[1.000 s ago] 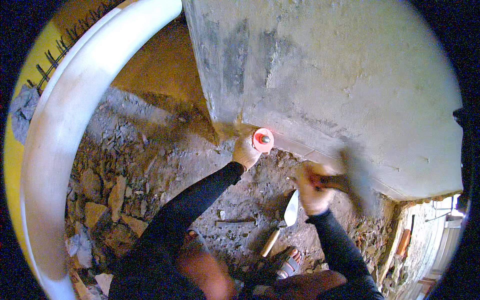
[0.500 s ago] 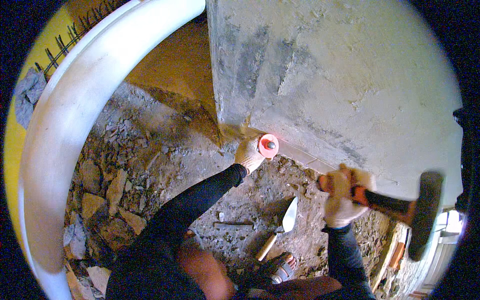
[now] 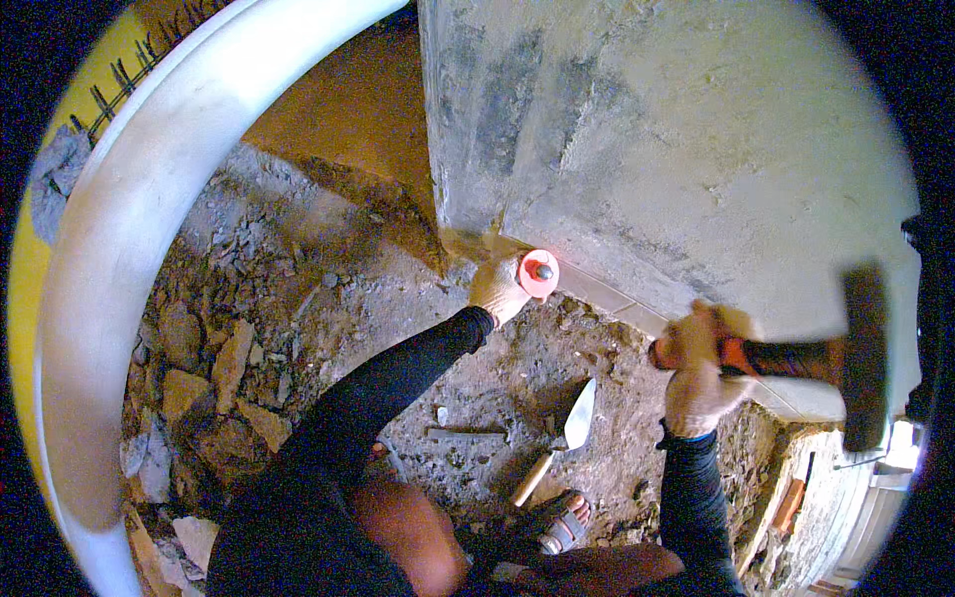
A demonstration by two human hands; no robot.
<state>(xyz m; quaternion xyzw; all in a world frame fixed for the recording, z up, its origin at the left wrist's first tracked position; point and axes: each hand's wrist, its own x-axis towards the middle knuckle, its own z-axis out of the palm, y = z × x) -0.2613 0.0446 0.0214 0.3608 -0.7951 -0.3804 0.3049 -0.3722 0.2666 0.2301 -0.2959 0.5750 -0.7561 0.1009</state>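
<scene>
Near the foot of the plastered wall, my gloved left hand is wrapped round a chisel with a round pink hand guard. Its metal striking end faces up at me, while the blade below is hidden by the guard and hand. Off to the right, my gloved right hand grips the orange-and-black handle of a hammer. The hammer's heavy dark head is raised beside the wall, apart from the chisel and smeared by motion. A trowel with a wooden handle lies on the ground between my forearms.
The pale wall rises ahead, with a row of tiles along its base. Broken stone rubble is heaped at left, beside a large curved white surface. A flat bar lies on the dirt near my sandalled foot.
My right hand has moved up and slightly right, raising the hammer. My left hand keeps its hold on the chisel at nearly the same spot; the view has shifted a little.
</scene>
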